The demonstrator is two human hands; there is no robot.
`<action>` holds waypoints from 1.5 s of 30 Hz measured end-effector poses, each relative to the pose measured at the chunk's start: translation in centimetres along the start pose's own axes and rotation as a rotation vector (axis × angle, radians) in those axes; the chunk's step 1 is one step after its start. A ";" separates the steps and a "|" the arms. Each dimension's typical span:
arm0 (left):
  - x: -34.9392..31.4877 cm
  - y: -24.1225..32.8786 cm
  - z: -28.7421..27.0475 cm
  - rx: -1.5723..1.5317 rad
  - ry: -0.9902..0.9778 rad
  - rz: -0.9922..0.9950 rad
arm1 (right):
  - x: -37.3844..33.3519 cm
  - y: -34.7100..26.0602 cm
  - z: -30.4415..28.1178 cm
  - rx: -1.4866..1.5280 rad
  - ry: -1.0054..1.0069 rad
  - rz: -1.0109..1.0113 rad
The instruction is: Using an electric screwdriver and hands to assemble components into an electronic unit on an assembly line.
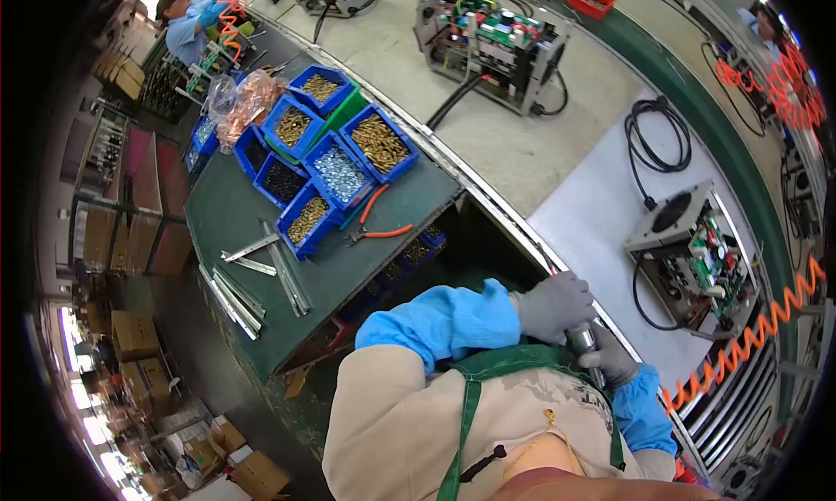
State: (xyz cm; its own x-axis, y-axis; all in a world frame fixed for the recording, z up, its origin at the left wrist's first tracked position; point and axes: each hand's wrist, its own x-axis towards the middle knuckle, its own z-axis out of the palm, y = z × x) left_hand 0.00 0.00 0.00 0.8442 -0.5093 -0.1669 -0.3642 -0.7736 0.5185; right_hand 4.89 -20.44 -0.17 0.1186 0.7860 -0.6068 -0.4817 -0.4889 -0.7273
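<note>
Both my hands wear grey gloves with blue sleeve covers and are close together in front of my chest, at the edge of the work line. A silver-and-dark cylindrical hand tool [581,339] stands between them, its exact kind partly hidden by the gloves. My right hand [613,360] is closed around its body. With fingers curled, my left hand [556,308] is at the tool's upper end; what its fingers grip is hidden. Right of my hands, an opened machine unit [697,266] with a fan and green circuit boards rests on a white sheet [575,213].
At left, a green-topped bench [374,257] holds blue bins [340,172] of screws and brass parts, orange-handled pliers [383,232] and metal strips [280,266]. Another opened unit [492,48] is farther along. A black cable [653,135] and orange coiled hose [740,348] lie right. Another person [185,30] works far left.
</note>
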 end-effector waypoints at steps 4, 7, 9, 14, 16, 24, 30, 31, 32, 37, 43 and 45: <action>-9.9 -10.7 -1.4 -0.326 0.640 -0.430 | 3.8 0.8 4.3 0.276 0.006 0.004; -18.6 -22.8 -3.2 0.252 1.225 -0.847 | 4.5 -0.3 4.4 0.301 0.017 -0.011; -23.7 -26.9 -3.6 0.551 0.841 -1.271 | 4.8 -0.7 5.3 0.241 0.058 0.027; -25.2 -29.5 -6.4 0.528 0.478 -1.335 | 6.6 -1.1 6.6 0.236 0.102 0.006; -25.2 -29.4 -6.7 0.553 0.468 -1.312 | 7.0 -2.1 7.4 0.219 0.119 0.006; -22.7 -24.6 -4.9 -0.024 1.200 -0.948 | 8.4 -5.0 9.1 0.066 0.077 -0.127; -15.4 -15.0 -0.5 -1.948 1.190 -0.304 | 9.6 -6.7 9.8 -0.425 0.126 -0.254; -14.8 -14.6 -0.1 -1.952 1.186 -0.303 | 9.3 -7.0 10.0 -0.507 0.141 -0.230; -14.4 -14.4 0.4 -2.008 1.257 -0.304 | 9.3 -6.6 9.8 -0.499 0.145 -0.249; -13.6 -13.4 0.4 -2.016 1.386 -0.338 | 8.4 -6.4 10.1 -0.531 0.146 -0.225; -13.7 -12.8 0.1 -1.820 1.317 -0.377 | 8.0 -6.2 9.3 -0.291 0.047 -0.177; -14.1 -12.7 0.2 -1.789 1.300 -0.303 | 7.8 -6.6 9.4 -0.152 0.002 -0.068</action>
State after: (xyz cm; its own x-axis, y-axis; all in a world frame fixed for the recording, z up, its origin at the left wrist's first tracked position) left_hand -7.34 16.91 -4.41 0.7821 0.5575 -0.2784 -0.2225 0.6672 0.7109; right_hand 0.82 -7.50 2.91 0.1478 0.8186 -0.5550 -0.3354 -0.4864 -0.8068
